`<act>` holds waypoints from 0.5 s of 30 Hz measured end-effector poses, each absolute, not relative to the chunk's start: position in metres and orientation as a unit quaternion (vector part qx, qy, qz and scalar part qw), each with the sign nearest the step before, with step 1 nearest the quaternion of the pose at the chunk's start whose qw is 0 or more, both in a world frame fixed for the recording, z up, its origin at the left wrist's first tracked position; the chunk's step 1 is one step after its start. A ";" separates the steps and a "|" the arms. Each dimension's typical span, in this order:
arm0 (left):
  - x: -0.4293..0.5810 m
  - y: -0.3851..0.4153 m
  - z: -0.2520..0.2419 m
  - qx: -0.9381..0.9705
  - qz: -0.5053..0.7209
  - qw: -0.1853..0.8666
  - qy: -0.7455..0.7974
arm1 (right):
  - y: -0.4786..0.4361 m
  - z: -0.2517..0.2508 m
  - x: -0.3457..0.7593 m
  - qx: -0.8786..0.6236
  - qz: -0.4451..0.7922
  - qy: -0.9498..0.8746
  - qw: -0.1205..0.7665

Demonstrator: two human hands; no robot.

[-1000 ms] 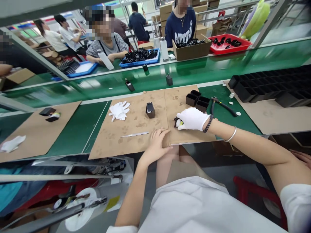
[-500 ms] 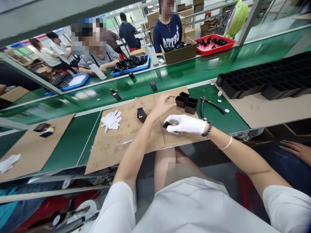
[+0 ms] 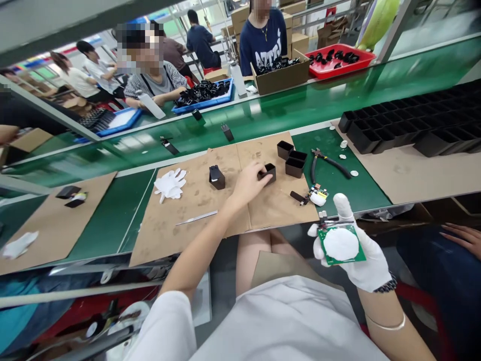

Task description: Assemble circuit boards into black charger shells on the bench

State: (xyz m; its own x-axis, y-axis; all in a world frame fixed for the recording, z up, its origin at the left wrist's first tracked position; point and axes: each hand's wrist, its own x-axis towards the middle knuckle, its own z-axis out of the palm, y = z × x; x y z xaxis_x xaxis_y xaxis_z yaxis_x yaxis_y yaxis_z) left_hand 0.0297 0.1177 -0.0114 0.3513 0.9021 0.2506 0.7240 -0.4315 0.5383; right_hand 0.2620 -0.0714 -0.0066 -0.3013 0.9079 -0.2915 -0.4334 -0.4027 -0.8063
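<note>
My bare left hand (image 3: 248, 184) reaches over the brown cardboard mat (image 3: 195, 210) and pinches a small black open housing (image 3: 268, 172). My gloved right hand (image 3: 358, 260) is drawn back over my lap, palm up, gripping a small green circuit board (image 3: 341, 244) with a white round pad on it. Two more black housings (image 3: 290, 157) stand just beyond my left hand. A small part with wires (image 3: 314, 195) lies at the mat's right edge.
Black pliers (image 3: 327, 162) and white discs lie on the green bench. Another black housing (image 3: 217, 176), a spare white glove (image 3: 170, 183) and a thin metal blade (image 3: 197, 217) rest on the mat. Black trays (image 3: 406, 131) fill the right. People work across the green conveyor (image 3: 263, 118).
My right hand has pulled back from the mat toward my lap, now showing the green board. My left hand has moved from the mat's near edge forward and closed on a black housing.
</note>
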 end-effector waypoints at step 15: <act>0.001 0.083 -0.025 0.737 0.214 0.410 0.492 | -0.065 -0.033 0.246 -0.482 0.620 -0.309 0.537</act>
